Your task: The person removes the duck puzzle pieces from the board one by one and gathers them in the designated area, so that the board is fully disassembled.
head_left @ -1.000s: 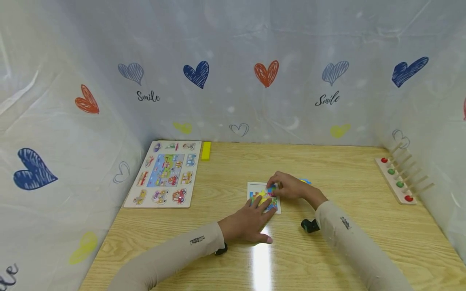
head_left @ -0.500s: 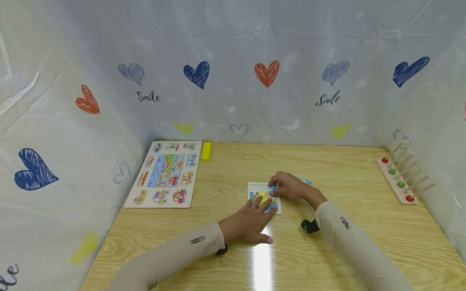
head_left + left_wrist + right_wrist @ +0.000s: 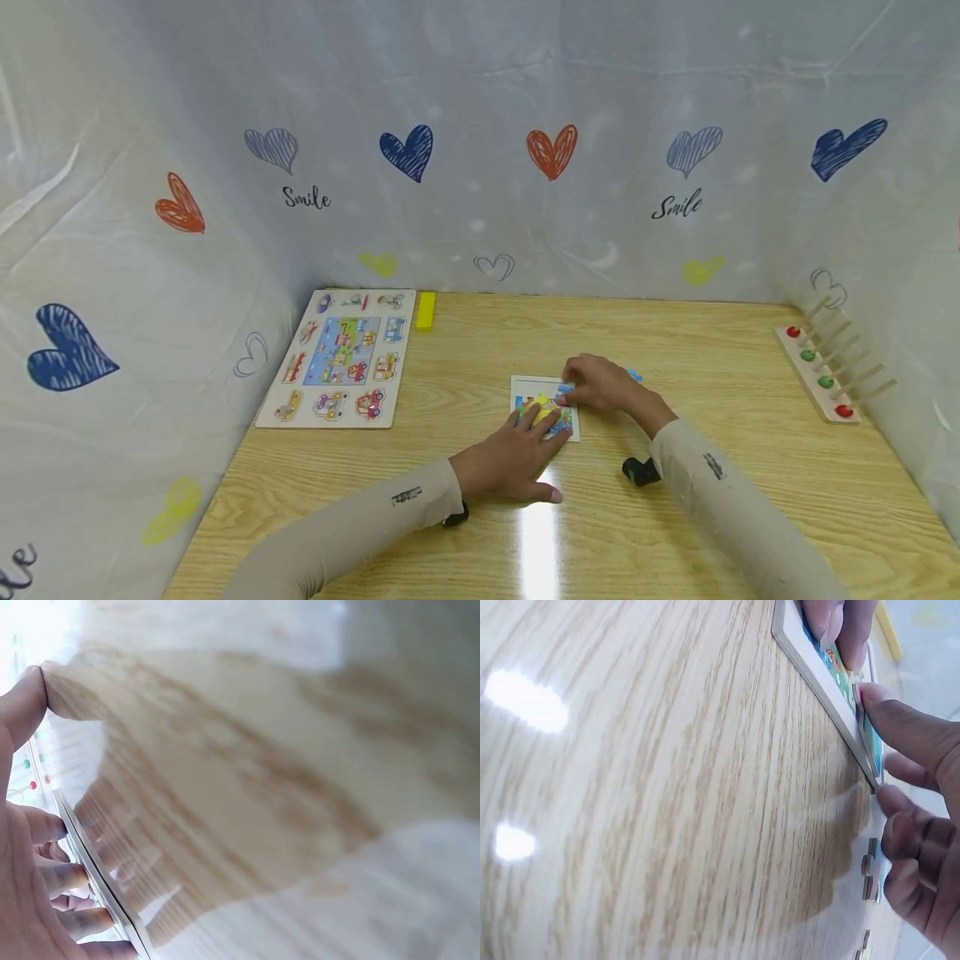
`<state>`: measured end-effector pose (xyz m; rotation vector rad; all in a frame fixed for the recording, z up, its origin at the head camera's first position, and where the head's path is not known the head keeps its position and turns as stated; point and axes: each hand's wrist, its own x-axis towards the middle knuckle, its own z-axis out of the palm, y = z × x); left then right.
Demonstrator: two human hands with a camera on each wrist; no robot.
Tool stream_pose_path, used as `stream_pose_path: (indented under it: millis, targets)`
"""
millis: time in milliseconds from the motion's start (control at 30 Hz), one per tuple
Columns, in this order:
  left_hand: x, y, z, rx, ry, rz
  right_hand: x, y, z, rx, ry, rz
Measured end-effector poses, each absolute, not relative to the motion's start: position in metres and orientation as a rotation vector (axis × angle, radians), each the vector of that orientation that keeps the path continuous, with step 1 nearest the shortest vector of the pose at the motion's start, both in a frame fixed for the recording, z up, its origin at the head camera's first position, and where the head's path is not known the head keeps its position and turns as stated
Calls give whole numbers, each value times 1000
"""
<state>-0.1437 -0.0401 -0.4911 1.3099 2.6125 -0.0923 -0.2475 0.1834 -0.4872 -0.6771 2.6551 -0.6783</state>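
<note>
A small white-framed puzzle board [image 3: 528, 385] with colourful pieces lies flat mid-table. My left hand [image 3: 510, 458] rests spread over its near part, fingertips on the pieces, thumb stretched out to the side. At its right edge my right hand [image 3: 600, 385] pinches a blue piece [image 3: 566, 388] between thumb and fingers. In the right wrist view the thumb of the right hand [image 3: 922, 780] presses on a piece in the white frame [image 3: 817, 682]. Loose jigsaw pieces [image 3: 870, 862] lie beside the board, partly behind the hand.
A wooden board with vehicle pictures [image 3: 397, 367] lies at the back left, a yellow block [image 3: 425, 312] beside it. On the right stands a pegged wooden rack [image 3: 819, 383] with red and green beads. A blue piece [image 3: 635, 375] lies behind the right hand.
My right hand has shifted slightly to the right, uncovering more of the blue piece at the board's upper right. My left hand has stayed in place.
</note>
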Motion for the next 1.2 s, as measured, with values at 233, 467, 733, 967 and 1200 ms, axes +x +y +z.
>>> stream_pose_path:
  millis: [233, 467, 733, 967, 1200]
  targets:
    - [-143, -39, -490, 1303, 2608, -76, -243, 185, -481, -611, 2629, -683]
    - [-143, -39, -490, 1290, 2600, -43, -243, 185, -480, -614, 2615, -714]
    - [-143, -39, -491, 1290, 2602, -75, -239, 183, -480, -541, 2589, -780]
    - [-143, -37, -490, 1276, 2600, -86, -236, 182, -477, -531, 2600, -787]
    - [-142, -35, -489, 1266, 2597, -138, -235, 186, -479, -585, 2564, -856]
